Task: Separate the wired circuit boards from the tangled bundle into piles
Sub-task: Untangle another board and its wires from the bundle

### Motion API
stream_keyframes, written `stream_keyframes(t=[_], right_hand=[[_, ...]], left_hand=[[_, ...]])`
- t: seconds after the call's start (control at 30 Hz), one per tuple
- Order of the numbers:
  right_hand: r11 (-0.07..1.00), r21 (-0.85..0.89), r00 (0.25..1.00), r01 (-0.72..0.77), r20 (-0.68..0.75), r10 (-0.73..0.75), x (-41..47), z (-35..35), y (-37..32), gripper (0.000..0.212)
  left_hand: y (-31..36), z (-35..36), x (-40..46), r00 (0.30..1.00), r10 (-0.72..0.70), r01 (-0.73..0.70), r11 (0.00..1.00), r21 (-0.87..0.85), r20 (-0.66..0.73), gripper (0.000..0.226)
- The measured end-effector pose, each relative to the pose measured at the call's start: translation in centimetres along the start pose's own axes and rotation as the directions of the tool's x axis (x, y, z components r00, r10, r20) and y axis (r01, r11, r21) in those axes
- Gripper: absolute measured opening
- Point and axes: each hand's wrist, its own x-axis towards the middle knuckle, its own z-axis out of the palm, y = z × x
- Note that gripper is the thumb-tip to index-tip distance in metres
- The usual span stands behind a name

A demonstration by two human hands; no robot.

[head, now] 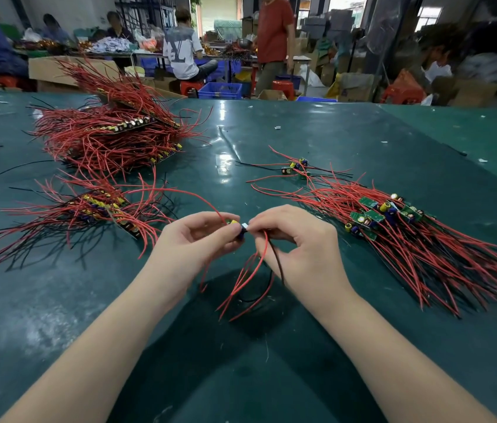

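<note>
Small wired circuit board (239,229), yellow and dark blue capacitors on it, red and black leads trailing, held just above the dark green table top (57,300) at the near middle, between both hands. Left hand (193,239) curled round the board's left end, fingertips pinching near the yellow capacitor. Right hand (294,239) pinching the right end, fingers also gathering the loose red and black wires (247,279) that droop toward the near edge.

Step in hand, by the look of it: freeing one board, or parting two stuck together; whether one or two sit between the fingers, impossible to tell.

To the right, a fanned pile of green boards with red leads (393,221), laid out in loose order. Beyond it, a small cluster of a few boards (297,167). To the left, a tangled bundle of red and black wires with boards (94,209); behind that, a large heaped stack of red-wired boards (112,132).

Next move, likely: draw the leads clear of each other without snagging, then lay the board on a pile, wires running the same way as its neighbours. Which pile, not certain from here.

Far back, seated and standing people, blue crates, cardboard boxes.
</note>
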Motion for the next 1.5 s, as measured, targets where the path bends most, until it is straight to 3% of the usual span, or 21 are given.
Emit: stream_keyframes(t=[0.13, 0.23, 0.47, 0.67, 0.77, 1.03, 1.23, 1.33, 1.5], right_hand=[[0.977, 0.135, 0.984, -0.168, -0.034, 0.174, 0.0, 0.3, -0.4, 0.014], [0.866, 0.345, 0.924, -0.361, 0.003, 0.383, 0.1, 0.5, -0.6, 0.014], [0.595, 0.628, 0.821, -0.502, 0.131, 0.555, 0.6, 0.3, -0.8, 0.017], [0.341, 0.765, 0.756, -0.547, 0.276, 0.594, 0.8, 0.0, -1.2, 0.010], [0.237, 0.791, 0.729, -0.564, 0.342, 0.593, 0.8, 0.0, -1.1, 0.012], [0.152, 0.817, 0.707, -0.556, 0.370, 0.603, 1.0, -0.2, -0.8, 0.012], [-0.153, 0.777, 0.533, -0.610, 0.545, 0.647, 1.2, -0.1, -1.2, 0.009], [-0.126, 0.785, 0.534, -0.606, 0.519, 0.667, 1.1, 0.0, -1.1, 0.010], [0.073, 0.858, 0.600, -0.508, 0.292, 0.745, 1.3, -0.5, -0.2, 0.011]], left_hand=[[0.1, 0.0, -0.2, 0.999, 0.037, -0.037, 0.999, -0.017, 0.033, 0.030], [0.1, 0.0, -0.3, 0.998, 0.055, -0.055, 0.998, 0.004, 0.025, 0.026], [0.3, 0.1, -0.3, 0.999, 0.009, -0.002, 0.988, -0.152, 0.046, 0.018], [0.6, -0.1, -0.3, 0.971, -0.214, 0.235, 0.935, -0.265, 0.105, 0.018], [0.7, -0.2, -0.2, 0.958, -0.262, 0.287, 0.893, -0.346, 0.118, 0.018], [0.6, 0.1, -0.2, 0.987, -0.125, 0.151, 0.932, -0.329, 0.099, 0.018], [0.8, 0.1, -0.3, 0.986, -0.128, 0.156, 0.930, -0.334, 0.105, 0.018], [0.8, 0.1, -0.3, 0.990, -0.111, 0.135, 0.938, -0.321, 0.093, 0.018], [0.6, -0.1, -0.1, 0.998, -0.058, 0.063, 0.947, -0.316, 0.023, 0.016]])
